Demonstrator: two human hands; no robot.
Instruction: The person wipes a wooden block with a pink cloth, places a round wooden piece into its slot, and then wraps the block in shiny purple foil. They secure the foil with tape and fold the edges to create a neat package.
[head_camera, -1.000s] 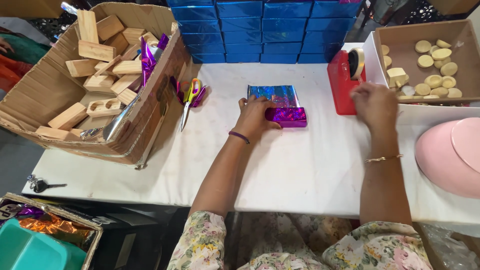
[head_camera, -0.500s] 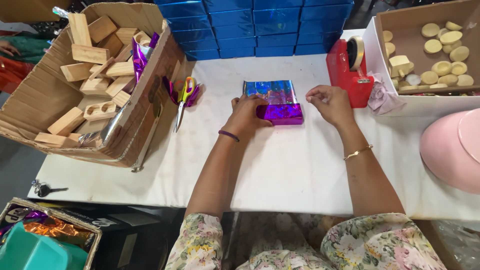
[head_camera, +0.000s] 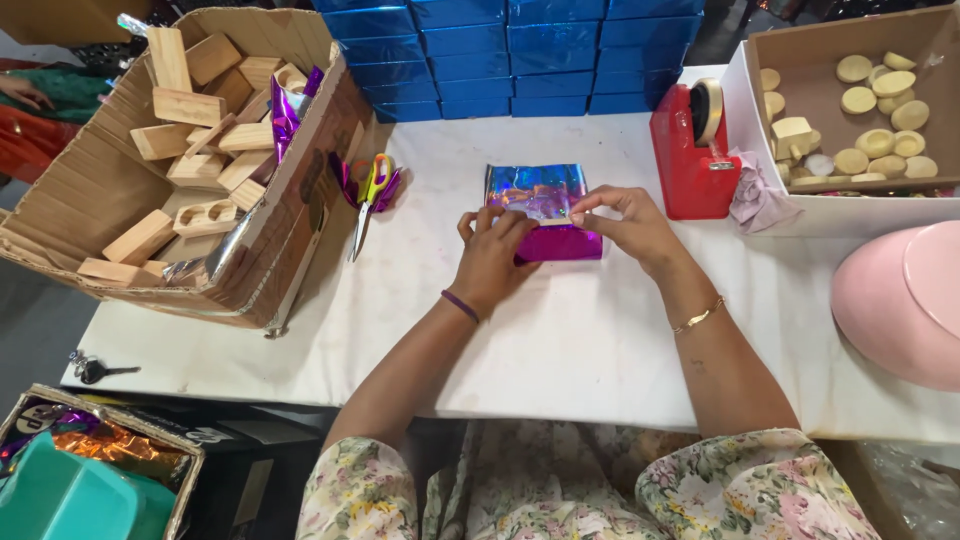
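Left hand (head_camera: 492, 252) presses down on the purple foil-wrapped block (head_camera: 562, 240) at its left end, fingers curled over it. Right hand (head_camera: 628, 222) pinches a short strip of tape at the block's top edge, thumb and forefinger close together. Block sits mid-surface on the white surface (head_camera: 600, 340), on the near edge of a blue holographic foil sheet (head_camera: 538, 186). Just right — red tape dispenser (head_camera: 692, 150). Left — scissors (head_camera: 368, 198) beside a cardboard box of wooden blocks (head_camera: 170, 150). Behind — stacked blue boxes (head_camera: 520, 55).
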